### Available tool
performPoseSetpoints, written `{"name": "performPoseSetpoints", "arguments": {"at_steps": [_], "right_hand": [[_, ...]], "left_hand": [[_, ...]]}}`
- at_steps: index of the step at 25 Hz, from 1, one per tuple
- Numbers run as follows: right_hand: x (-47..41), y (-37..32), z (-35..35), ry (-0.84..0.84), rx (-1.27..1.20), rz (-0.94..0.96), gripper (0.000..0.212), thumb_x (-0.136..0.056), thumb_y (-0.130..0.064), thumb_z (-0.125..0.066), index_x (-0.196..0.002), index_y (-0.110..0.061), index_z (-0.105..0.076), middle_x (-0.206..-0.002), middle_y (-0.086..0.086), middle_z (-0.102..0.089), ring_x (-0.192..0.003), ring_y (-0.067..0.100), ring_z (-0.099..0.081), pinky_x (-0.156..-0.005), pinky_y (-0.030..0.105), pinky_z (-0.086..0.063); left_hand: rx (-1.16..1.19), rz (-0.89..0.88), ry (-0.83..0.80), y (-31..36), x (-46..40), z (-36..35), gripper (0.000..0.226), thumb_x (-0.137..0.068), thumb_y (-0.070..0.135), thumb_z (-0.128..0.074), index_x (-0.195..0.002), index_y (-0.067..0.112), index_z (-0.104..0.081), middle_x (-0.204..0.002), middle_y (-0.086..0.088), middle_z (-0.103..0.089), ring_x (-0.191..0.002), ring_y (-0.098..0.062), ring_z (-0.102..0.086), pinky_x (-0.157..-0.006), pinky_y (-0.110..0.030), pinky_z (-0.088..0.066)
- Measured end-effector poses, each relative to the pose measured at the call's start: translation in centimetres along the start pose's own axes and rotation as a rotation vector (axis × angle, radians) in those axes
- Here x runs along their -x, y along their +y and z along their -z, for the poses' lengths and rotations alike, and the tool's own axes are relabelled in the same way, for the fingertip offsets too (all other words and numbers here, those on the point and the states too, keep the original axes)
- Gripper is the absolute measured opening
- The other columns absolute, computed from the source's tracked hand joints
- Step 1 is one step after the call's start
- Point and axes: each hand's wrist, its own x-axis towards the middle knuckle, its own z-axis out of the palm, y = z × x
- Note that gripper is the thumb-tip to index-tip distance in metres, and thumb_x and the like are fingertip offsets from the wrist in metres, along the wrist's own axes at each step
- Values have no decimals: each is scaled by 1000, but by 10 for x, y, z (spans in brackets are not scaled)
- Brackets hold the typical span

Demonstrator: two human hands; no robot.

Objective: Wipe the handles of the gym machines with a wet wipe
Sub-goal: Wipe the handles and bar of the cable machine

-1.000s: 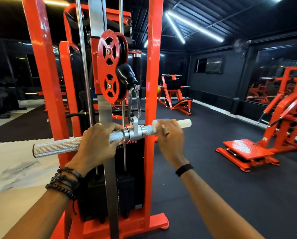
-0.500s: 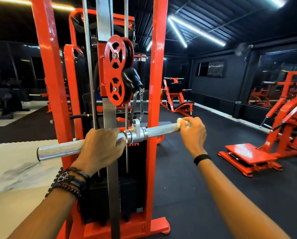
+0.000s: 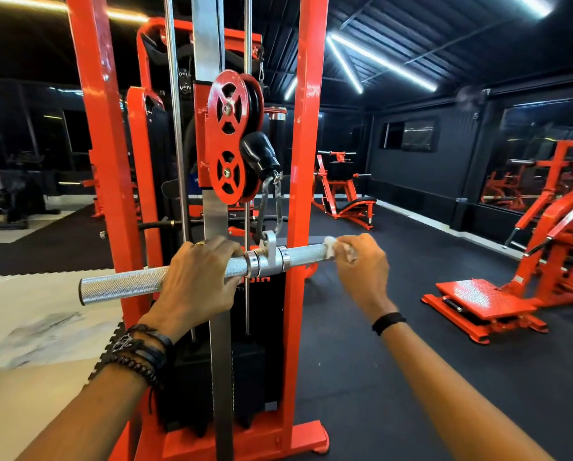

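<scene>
The bar handle (image 3: 298,258) is steadied by the left hand (image 3: 201,273), which is curled round its knurled left half just beside the central swivel. The wet wipe (image 3: 331,245) is pinched round the right end by the right hand (image 3: 361,266). For a good wipe, the cloth should be kept wrapped fully round the knurling and drawn along it with firm pressure. The handle is silver, knurled steel, hung by a carabiner (image 3: 269,207) from the orange cable machine (image 3: 306,134).

Bar's left end (image 3: 112,289) free — orange upright (image 3: 303,194) crowds right half.

Knurled bright metal bar (image 3: 128,286), glossy orange-painted steel frame (image 3: 306,161)
</scene>
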Motion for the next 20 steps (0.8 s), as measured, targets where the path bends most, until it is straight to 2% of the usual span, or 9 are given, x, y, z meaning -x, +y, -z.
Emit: {"name": "performPoseSetpoints", "arguments": {"at_steps": [3, 5, 9, 11, 13, 14, 16, 18, 20], "right_hand": [[-20, 23, 10, 46, 45, -142, 14, -92, -26, -62, -92, -17, -73, -83, -3, -55, -76, 22, -60, -54, 23, -31], [-20, 15, 7, 61, 23, -202, 16, -92, -27, -61, -91, -17, -74, -85, -2, -56, -78, 22, -60, -57, 25, -31], [13, -44, -18, -44, -140, 24, 14, -95, -26, -61, -91, -18, -72, -87, -5, -60, -73, 7, -55, -59, 11, -36], [26, -64, -21, -87, -145, 142, 14, -95, -30, -62, -95, -19, -71, -88, -8, -59, -72, 4, -53, -58, 8, -39], [22, -59, -15, -59, -116, 185, 12, -94, -30, -63, -94, -21, -71, -89, -11, -59, -73, 2, -51, -58, 7, -37], [18, -49, -10, -42, -86, 172, 11, -92, -30, -64, -93, -22, -71, -89, -11, -59, -74, 1, -51, -59, 8, -36], [4, -19, 0, -7, -14, 71, 10, -91, -29, -64, -91, -23, -72, -89, -8, -62, -77, 8, -55, -62, 24, -40], [-16, 14, 15, 28, 38, -94, 14, -91, -30, -63, -91, -21, -73, -91, -1, -65, -83, 20, -61, -65, 30, -39], [-32, 34, 27, 51, 77, -230, 18, -91, -28, -60, -93, -18, -74, -94, 5, -66, -88, 28, -62, -67, 30, -36]], "left_hand": [[21, 16, -1, 1, -2, 1, 41, -66, 27, -84, -100, 22, -62, -95, 7, -62, -77, -21, -64, -75, -38, -46], [15, 29, -25, 1, -3, -1, 40, -67, 31, -82, -101, 23, -61, -97, 7, -61, -79, -21, -64, -77, -39, -47], [-148, 78, -128, 4, -7, -4, 50, -78, 49, -48, -114, 17, -65, -102, -1, -66, -88, -25, -66, -80, -42, -46], [-197, 100, -155, 6, -7, -1, 48, -80, 45, -32, -94, 18, -69, -88, 0, -67, -79, -25, -64, -74, -40, -42], [-168, 118, -144, 7, -6, 5, 41, -80, 42, -24, -63, 19, -54, -65, 3, -57, -62, -23, -54, -69, -38, -35], [-134, 117, -137, 7, -5, 8, 37, -80, 41, -24, -57, 20, -43, -57, 5, -49, -55, -21, -47, -68, -37, -32], [-105, 99, -116, 5, -4, 10, 33, -82, 39, -30, -54, 21, -35, -50, 7, -39, -50, -18, -38, -68, -36, -29], [-109, 67, -119, 0, -4, 6, 31, -83, 39, -37, -58, 20, -43, -56, 8, -46, -57, -18, -44, -69, -36, -30], [-109, 39, -110, -6, -5, 1, 28, -82, 42, -47, -77, 19, -62, -74, 7, -60, -73, -20, -54, -75, -37, -34]]}}
